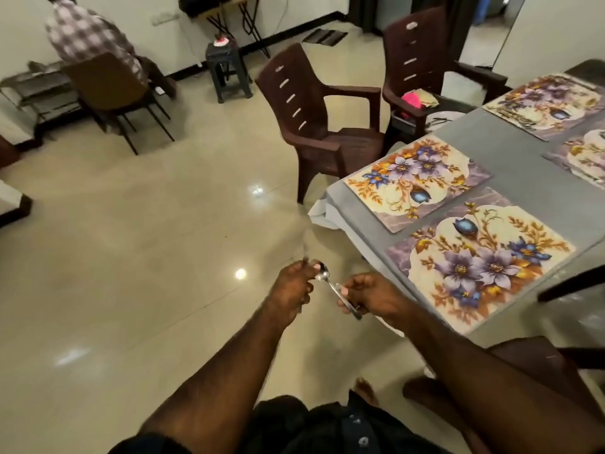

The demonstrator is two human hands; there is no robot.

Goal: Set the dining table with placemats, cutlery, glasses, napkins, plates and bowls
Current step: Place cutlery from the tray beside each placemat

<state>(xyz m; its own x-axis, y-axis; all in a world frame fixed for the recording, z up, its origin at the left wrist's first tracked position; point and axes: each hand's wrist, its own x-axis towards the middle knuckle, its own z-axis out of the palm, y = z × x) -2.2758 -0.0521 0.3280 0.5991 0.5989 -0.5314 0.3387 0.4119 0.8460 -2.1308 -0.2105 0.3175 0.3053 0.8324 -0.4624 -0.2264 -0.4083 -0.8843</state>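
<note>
My left hand [293, 290] grips a thin metal piece of cutlery [305, 247] that sticks up blurred above the fist; what kind it is cannot be told. My right hand [366, 294] pinches the handle of a steel spoon [330, 285], whose bowl points up toward the left hand. Both hands hover over the floor, left of the grey dining table [510, 178]. Floral placemats lie on the table: one nearest me [478, 257], one beyond it [415, 181], and two more farther right [543, 104], [582, 155].
Two brown plastic armchairs [314, 119], [422, 67] stand at the table's far side, the right one holding pink and beige cloths [415, 99]. A person in a checked shirt [88, 37] sits at far left. A dark stool [227, 67] stands by the wall.
</note>
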